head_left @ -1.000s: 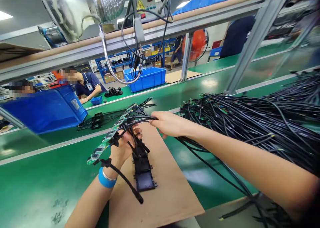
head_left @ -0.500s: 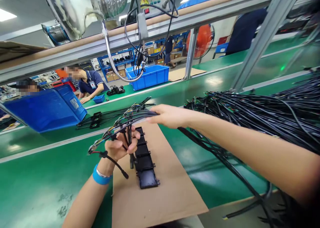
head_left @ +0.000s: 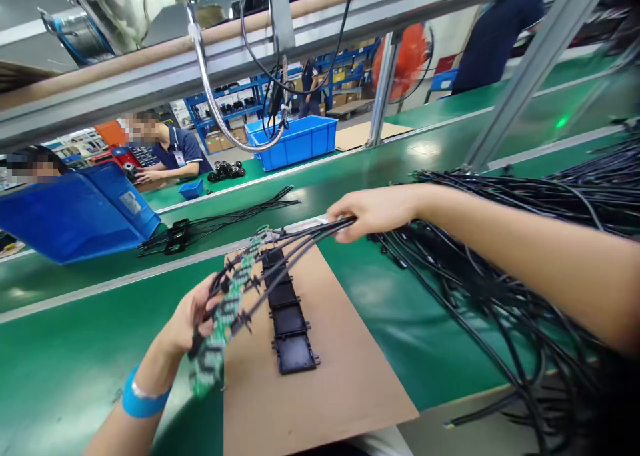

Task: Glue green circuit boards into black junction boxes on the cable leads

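The step in hand appears to be the handling of a row of green circuit boards (head_left: 227, 309) together with its black cables (head_left: 327, 228), one hand at the boards and the other at the wires. The left hand (head_left: 195, 313), its wrist ringed by a blue wristband (head_left: 145, 399), is half curled, with fingers gripping along the left side of the row; blur hides whether they pinch the boards themselves or only the short black leads there. The boards lie just to the right of that hand, slanting and held up in the air. The right hand (head_left: 367, 211) is closed, thumb against fingers, on the bunched cables, which run from it leftward and down to the row.

Between the hands and below them, a line of shallow black housings (head_left: 295, 354) rests on a cardboard sheet (head_left: 350, 389). Under and beyond the right forearm spreads a large heap of black cables (head_left: 480, 256). Farther out past the left hand lies a black frame (head_left: 177, 236) with thin cables beside it.

The next move, by judgement, calls for both hands travelling together, with slack left in the cables so that the joints at the boards take no strain.
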Demonstrator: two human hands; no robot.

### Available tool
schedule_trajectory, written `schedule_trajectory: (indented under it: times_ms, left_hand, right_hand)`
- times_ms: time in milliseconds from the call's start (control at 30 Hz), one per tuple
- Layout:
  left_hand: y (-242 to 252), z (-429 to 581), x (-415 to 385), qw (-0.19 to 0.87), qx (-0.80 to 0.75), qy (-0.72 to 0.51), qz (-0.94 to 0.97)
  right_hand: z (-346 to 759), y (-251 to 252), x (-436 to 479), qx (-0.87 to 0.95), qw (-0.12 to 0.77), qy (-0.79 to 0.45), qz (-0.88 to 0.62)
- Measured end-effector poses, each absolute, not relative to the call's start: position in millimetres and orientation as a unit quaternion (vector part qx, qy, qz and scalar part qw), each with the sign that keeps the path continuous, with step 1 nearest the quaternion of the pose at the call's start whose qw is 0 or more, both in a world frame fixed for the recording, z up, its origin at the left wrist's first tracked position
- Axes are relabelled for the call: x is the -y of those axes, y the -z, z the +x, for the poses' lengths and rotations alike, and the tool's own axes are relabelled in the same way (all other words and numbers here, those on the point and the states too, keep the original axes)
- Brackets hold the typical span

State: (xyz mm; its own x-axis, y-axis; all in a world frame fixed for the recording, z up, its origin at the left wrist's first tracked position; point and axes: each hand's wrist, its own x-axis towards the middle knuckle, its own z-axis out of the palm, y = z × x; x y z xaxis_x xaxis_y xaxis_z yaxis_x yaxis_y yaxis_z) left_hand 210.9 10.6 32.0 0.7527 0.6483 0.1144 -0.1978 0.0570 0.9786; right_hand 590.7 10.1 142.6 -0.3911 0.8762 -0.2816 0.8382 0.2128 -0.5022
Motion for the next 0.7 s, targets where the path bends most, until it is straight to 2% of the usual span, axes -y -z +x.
schedule_trajectory:
  times_ms: [100, 200, 267, 433, 533, 633, 700]
  left_hand:
    - [-25.8, 187.7, -0.6, 0.746, -0.183, -0.186, 0.613]
    - [-12.7, 198.2, 4.6, 0.746, -0.205, -0.073, 0.629]
    - [-2.2, 216.5, 2.6, 0.723, -0.233, -0.026, 0.65]
    - [21.7, 247.7, -11.2, 0.759, -0.297, -0.088, 0.573]
    - [29.4, 249.1, -21.1, 0.75, -0.375, -0.146, 0.524]
    - [29.6, 246.0, -35.2, 0.674, -0.434, -0.153, 0.578]
    - [26.4, 244.4, -49.8, 0.539, -0.48, -0.144, 0.677]
  right_hand:
    - [654.5, -145.1, -14.4, 0.74, -0.029, -0.13, -0.659]
    - [689.1, -123.3, -21.3, 0.745, -0.068, -0.136, -0.65]
    - [680.7, -96.2, -26.4, 0.789, -0.043, -0.164, -0.591]
    - [584.3, -25.6, -34.7, 0.852, 0.089, -0.175, -0.485]
    - [538.6, -4.4, -35.1, 0.88, 0.138, -0.217, -0.4]
    - [527.4, 3.1, -40.7, 0.88, 0.169, -0.237, -0.375]
    - [530.8, 8.0, -53.1, 0.876, 0.184, -0.246, -0.372]
